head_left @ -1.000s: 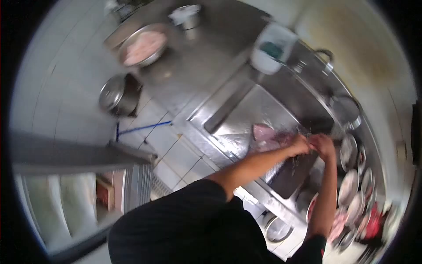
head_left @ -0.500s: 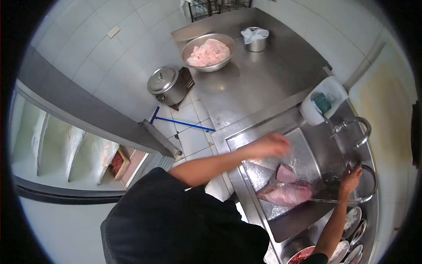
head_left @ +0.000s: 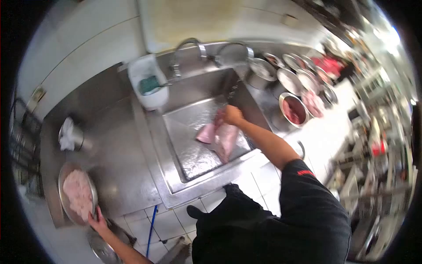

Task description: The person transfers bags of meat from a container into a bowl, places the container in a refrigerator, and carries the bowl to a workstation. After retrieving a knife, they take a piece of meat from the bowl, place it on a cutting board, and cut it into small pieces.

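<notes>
The right hand (head_left: 233,115) has its fingers closed on meat (head_left: 226,141) in the sink (head_left: 179,127); the left hand's (head_left: 100,223) touch the bowl (head_left: 94,193), grip unclear. Slick meat calls for firm handling.

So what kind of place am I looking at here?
Probably a restaurant or other commercial kitchen: there's a big metal sink with raw meat in it, a steel counter, and a large bowl of pale meat.
</notes>
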`<act>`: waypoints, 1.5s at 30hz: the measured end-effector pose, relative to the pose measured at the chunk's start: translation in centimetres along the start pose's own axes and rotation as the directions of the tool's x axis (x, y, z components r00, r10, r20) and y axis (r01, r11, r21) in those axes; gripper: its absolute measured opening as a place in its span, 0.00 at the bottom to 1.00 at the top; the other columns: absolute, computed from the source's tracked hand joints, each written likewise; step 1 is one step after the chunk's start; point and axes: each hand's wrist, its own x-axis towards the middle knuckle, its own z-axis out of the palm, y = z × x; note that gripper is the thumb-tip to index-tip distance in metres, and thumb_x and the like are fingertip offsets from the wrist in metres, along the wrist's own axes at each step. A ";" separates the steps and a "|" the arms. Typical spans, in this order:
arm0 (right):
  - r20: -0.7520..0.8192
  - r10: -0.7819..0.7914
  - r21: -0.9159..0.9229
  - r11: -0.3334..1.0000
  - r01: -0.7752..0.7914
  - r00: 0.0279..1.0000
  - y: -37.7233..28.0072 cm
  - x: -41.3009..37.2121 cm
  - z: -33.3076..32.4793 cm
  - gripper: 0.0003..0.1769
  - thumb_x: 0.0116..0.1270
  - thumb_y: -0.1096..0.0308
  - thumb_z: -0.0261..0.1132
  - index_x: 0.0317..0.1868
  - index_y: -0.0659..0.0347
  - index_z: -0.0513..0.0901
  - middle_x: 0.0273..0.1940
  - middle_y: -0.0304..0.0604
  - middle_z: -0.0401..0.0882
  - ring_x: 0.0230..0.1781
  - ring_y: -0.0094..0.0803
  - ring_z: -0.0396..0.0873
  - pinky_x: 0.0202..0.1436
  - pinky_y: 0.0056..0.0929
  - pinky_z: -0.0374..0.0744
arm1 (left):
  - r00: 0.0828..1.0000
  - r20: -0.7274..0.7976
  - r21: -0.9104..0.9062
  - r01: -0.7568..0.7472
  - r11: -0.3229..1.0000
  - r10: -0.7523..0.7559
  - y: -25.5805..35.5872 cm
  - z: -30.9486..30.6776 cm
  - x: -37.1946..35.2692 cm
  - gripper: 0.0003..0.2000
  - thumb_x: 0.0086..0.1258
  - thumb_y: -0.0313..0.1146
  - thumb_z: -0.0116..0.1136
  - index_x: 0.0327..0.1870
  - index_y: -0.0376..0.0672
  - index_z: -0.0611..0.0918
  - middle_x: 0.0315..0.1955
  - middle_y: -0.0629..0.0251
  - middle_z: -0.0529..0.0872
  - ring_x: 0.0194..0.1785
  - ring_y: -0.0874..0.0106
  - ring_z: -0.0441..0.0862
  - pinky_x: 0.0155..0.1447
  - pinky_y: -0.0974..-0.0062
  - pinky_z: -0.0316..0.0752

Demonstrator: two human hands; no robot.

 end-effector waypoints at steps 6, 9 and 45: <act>-0.083 -0.505 0.329 0.800 0.502 0.859 -18.5 -14.1 7.3 0.17 0.52 0.66 0.66 0.42 0.62 0.87 0.38 0.55 0.87 0.38 0.51 0.86 0.44 0.45 0.82 | 0.990 0.050 -0.018 0.136 0.990 -0.135 -6.5 -6.8 1.6 0.18 0.71 0.25 0.47 0.59 0.24 0.69 0.58 0.43 0.70 0.59 0.46 0.73 0.66 0.50 0.79; -0.040 -0.702 0.600 0.553 0.579 0.711 -27.6 -23.8 15.4 0.22 0.57 0.54 0.71 0.38 0.68 0.86 0.33 0.52 0.87 0.34 0.46 0.86 0.40 0.42 0.83 | 0.917 -0.170 -0.459 0.251 0.852 -0.361 -3.5 -3.2 -4.4 0.17 0.69 0.26 0.46 0.56 0.26 0.73 0.56 0.51 0.75 0.55 0.52 0.78 0.62 0.56 0.82; 0.379 -0.415 0.902 -0.034 -0.430 0.827 0.7 -47.6 -4.0 0.47 0.57 0.73 0.67 0.73 0.63 0.50 0.59 0.55 0.69 0.54 0.50 0.77 0.39 0.48 0.87 | 0.810 0.580 0.384 -0.371 0.846 0.092 10.9 17.9 -50.9 0.19 0.61 0.26 0.56 0.54 0.32 0.75 0.40 0.53 0.78 0.40 0.63 0.73 0.49 0.60 0.71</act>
